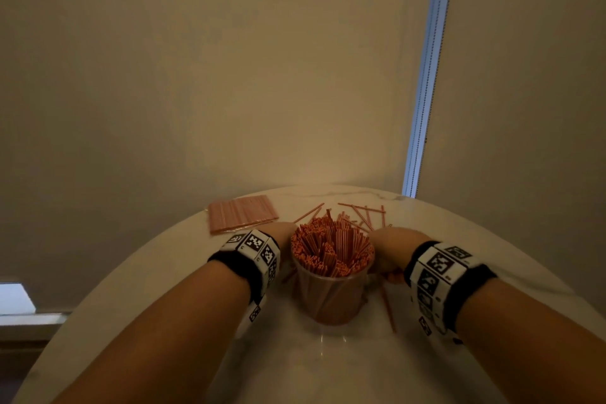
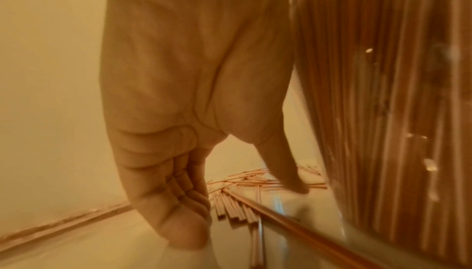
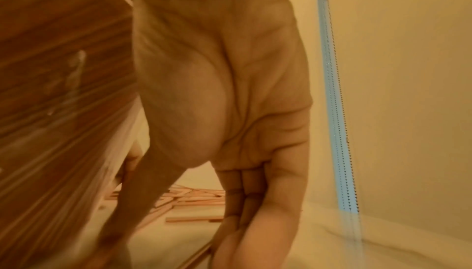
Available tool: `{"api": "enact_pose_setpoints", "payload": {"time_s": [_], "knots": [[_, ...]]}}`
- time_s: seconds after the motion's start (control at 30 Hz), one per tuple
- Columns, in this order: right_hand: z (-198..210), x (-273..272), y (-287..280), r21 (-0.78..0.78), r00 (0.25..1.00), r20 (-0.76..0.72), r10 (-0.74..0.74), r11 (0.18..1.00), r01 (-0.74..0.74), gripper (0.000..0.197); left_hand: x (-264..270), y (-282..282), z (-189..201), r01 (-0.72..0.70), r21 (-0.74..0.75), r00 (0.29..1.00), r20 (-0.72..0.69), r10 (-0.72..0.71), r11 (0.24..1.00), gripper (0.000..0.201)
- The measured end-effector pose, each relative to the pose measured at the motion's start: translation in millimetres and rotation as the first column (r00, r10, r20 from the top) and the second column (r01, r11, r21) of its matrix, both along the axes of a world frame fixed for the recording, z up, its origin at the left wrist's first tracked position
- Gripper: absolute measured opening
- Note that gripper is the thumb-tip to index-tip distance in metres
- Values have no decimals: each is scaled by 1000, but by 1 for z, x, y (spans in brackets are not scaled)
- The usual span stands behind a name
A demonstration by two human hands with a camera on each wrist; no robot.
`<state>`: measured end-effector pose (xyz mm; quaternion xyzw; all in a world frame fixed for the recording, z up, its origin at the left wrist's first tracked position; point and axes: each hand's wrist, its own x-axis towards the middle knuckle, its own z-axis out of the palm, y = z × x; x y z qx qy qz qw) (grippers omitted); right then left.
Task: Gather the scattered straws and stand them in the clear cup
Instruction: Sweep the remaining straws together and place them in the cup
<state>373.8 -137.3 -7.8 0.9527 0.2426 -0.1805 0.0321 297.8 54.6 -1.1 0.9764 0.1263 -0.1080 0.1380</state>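
Observation:
A clear cup [image 1: 331, 295] stands mid-table, packed with upright orange straws [image 1: 331, 248]. My left hand [image 1: 282, 232] is down beside its left wall, and my right hand [image 1: 392, 256] is beside its right wall. In the left wrist view my left hand [image 2: 242, 212] points down at the table with straight fingers [image 2: 184, 231] and the thumb spread, holding nothing; the cup [image 2: 383, 111] is at its right. My right hand [image 3: 176, 249] also reaches down with the thumb apart, its fingers [image 3: 245, 233] at the end of one loose straw [image 3: 198, 254]. Scattered straws [image 1: 362, 215] lie behind the cup.
A flat pack of pink straws [image 1: 242, 213] lies at the back left of the round white table [image 1: 328, 364]. One loose straw [image 1: 388, 308] lies to the right of the cup. A wall and a blind cord [image 1: 426, 75] stand behind the table.

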Motion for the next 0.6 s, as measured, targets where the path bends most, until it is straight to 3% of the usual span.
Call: {"api": "enact_pose_setpoints", "payload": {"time_s": [0.1,0.2,0.33,0.4,0.47,0.53,0.6], "knots": [[7,2,-8,-25,995,-75,64,998,-66,26,1,0,-6,32,49,998,48,-34,998,25],[11,-8,-14,-78,997,-25,68,994,-70,36,-2,0,-7,52,41,999,-1,-53,998,34],[11,-26,-17,-117,995,43,93,989,-88,20,-15,-5,-6,90,151,996,-23,-88,984,33],[10,-37,-21,-132,991,99,85,989,-71,7,-27,-9,-8,62,227,998,-8,-62,972,30],[8,-46,-23,-184,987,136,85,981,-59,18,-36,-11,-10,13,241,1000,-2,-13,970,33],[4,-55,-26,-196,986,139,87,979,-59,18,-53,-13,-8,-25,241,999,-28,32,970,37],[0,-61,-30,-187,986,141,84,981,-56,17,-65,-10,-7,-35,273,997,-62,54,962,27]]}}
